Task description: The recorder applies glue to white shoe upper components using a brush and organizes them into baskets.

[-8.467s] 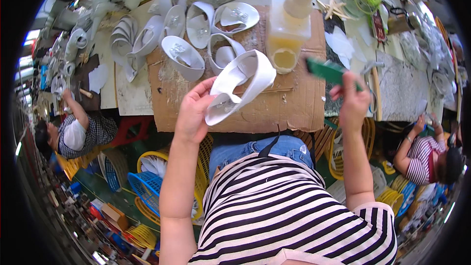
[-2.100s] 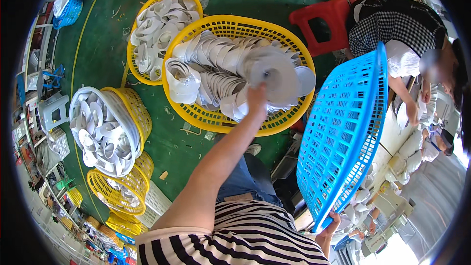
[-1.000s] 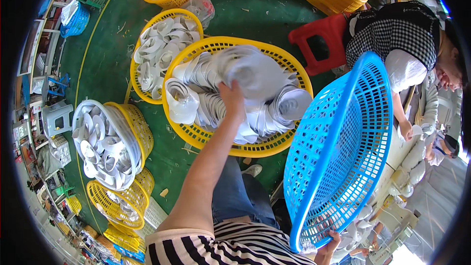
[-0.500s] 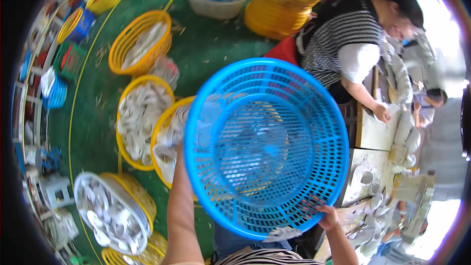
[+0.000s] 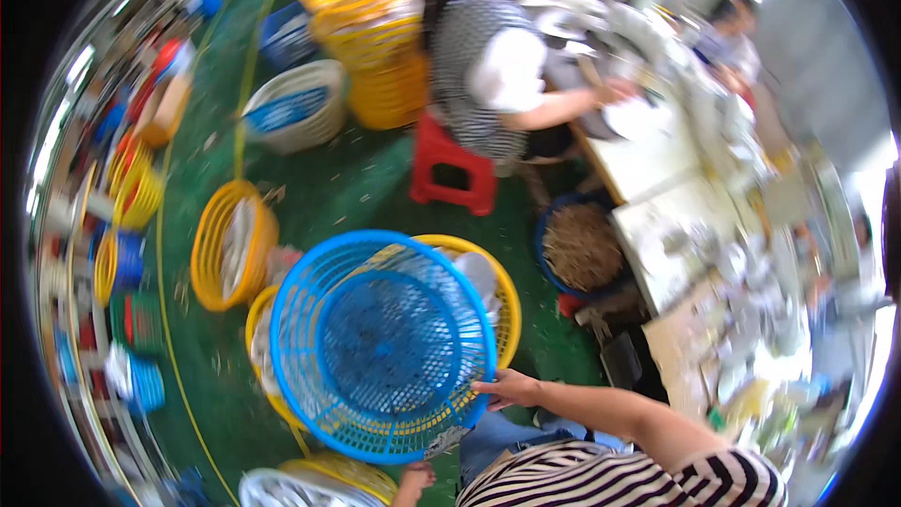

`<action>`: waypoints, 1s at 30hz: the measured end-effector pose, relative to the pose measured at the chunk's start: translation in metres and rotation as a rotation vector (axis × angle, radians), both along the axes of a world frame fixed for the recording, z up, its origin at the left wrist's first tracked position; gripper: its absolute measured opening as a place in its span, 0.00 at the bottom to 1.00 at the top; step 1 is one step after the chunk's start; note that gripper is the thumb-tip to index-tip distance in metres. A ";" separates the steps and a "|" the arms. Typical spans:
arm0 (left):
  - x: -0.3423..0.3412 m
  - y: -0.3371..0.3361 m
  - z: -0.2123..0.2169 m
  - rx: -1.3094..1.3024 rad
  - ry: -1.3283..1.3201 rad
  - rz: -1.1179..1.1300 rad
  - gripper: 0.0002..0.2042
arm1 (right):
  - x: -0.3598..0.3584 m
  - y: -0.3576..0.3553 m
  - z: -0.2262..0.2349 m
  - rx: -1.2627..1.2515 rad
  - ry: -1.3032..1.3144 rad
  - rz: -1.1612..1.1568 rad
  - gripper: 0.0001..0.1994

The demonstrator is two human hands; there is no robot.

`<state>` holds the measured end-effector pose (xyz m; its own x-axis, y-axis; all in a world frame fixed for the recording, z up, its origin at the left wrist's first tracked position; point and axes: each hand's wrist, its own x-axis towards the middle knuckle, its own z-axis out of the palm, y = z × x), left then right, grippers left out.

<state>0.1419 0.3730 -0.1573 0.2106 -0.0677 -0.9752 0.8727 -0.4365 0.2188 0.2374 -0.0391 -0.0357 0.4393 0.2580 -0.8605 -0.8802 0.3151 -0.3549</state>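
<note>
A large round blue plastic basket (image 5: 385, 253) with slatted walls is tilted so that I look into its hollow; a whitish torn patch sticks to its lower rim. My right hand (image 5: 507, 389) is closed on the basket's right rim. Just below the lower rim my left hand (image 5: 414, 480) shows only in part, its fingers curled; whether anything is in them is hidden. Behind the blue basket, a yellow basket (image 5: 510, 310) with white pieces shows at the right, and another yellow basket (image 5: 255, 327) peeks out at the left.
A person (image 5: 479, 66) sits on a red stool (image 5: 452, 169) at the white worktable (image 5: 648, 155). A tub of brownish scraps (image 5: 582, 246) stands beneath its edge. Stacked yellow baskets (image 5: 380, 84), a white tub (image 5: 300, 131) and an orange-yellow basket (image 5: 202, 268) stand on the green floor.
The blue basket has moved lower left and away from me, looking smaller. My right hand stays on its rim. My left hand has shifted from its left side to below the lower rim.
</note>
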 end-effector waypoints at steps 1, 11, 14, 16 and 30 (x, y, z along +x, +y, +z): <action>0.008 -0.011 0.005 -0.076 0.016 -0.115 0.10 | -0.003 -0.015 0.017 -0.070 -0.047 0.105 0.19; 0.094 -0.163 0.069 -0.213 -0.274 -1.328 0.11 | -0.210 -0.141 0.077 -0.842 -0.148 -0.431 0.13; 0.087 -0.206 0.099 -0.276 -0.393 -1.635 0.12 | -0.302 -0.160 0.101 -0.834 0.088 -0.630 0.17; 0.079 -0.246 0.118 -0.353 -0.505 -1.842 0.13 | -0.365 -0.164 0.115 -0.835 0.166 -0.819 0.20; -0.038 -0.573 0.230 -0.627 -1.053 -1.706 0.13 | -0.593 -0.193 0.072 -1.279 0.192 -1.377 0.09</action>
